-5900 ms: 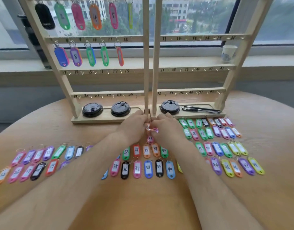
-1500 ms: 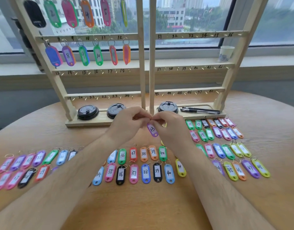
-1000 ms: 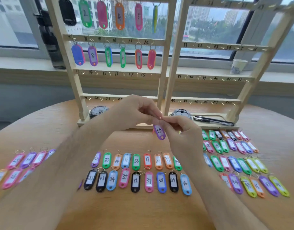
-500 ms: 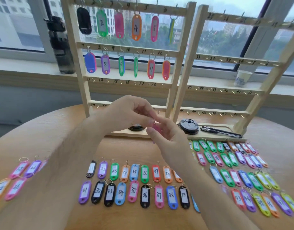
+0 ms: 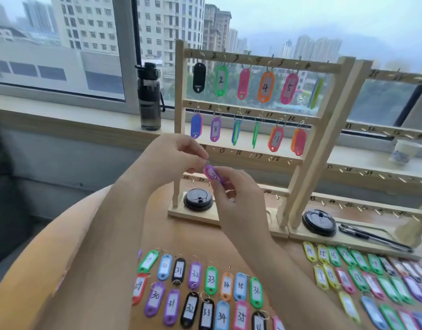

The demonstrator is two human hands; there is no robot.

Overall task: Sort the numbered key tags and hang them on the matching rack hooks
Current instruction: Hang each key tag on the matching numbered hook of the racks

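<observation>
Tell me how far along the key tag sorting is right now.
Done: the left rack has its top row and second row full, six tags each. In hand: a purple tag, its ring pinched by the left hand, its body by the right hand, near the bare third row. Left: many loose tags on the table; the right rack shows only bare hooks.

Head camera, wide-angle | looks forward and down across the table [image 5: 193,239] toward the wooden rack [image 5: 311,163] and window [image 5: 62,44] | near: forearms [image 5: 105,234] fill the foreground | horizon tilted, edges bowed
</observation>
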